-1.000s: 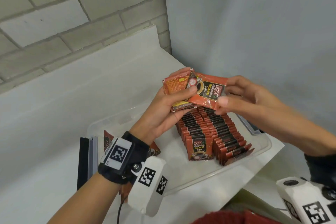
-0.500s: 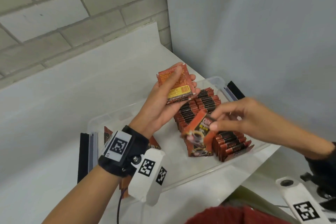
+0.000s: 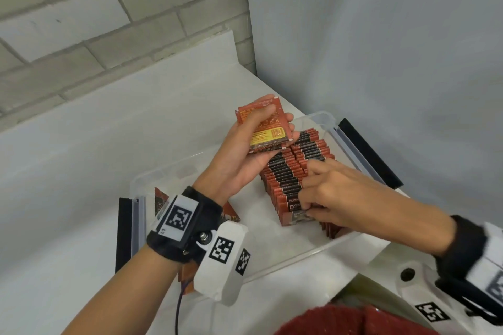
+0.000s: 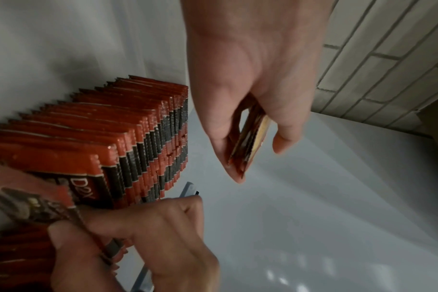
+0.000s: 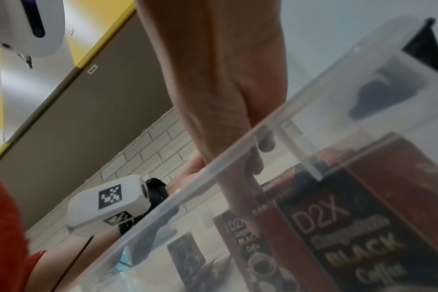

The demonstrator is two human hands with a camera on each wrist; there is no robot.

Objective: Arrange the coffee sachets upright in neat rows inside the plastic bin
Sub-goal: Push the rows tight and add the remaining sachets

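A clear plastic bin (image 3: 299, 255) holds two rows of red-and-black coffee sachets (image 3: 288, 171) standing upright. Above the bin's far side, my left hand (image 3: 275, 122) grips a small stack of sachets (image 3: 261, 139), thumb on top. My right hand (image 3: 307, 207) is down inside the bin and pinches one sachet (image 3: 295, 217) at the near end of the left row. The left wrist view shows that sachet (image 4: 38, 205) pressed against the row (image 4: 138, 128) by my right hand (image 4: 88, 227). Through the bin wall (image 5: 238, 154) the front sachet (image 5: 350, 237) reads D2X Black Coffee.
Loose sachets (image 3: 231, 215) lie flat in the bin's left part, partly under my left wrist. Black clips sit at the bin's left end (image 3: 123, 228) and right end (image 3: 370, 155). A brick wall is behind and a grey wall to the right of the white table (image 3: 81, 158).
My right hand took one sachet from the stack in my left hand and brought it down to the near end of the row. The left hand stayed up with the other sachets.
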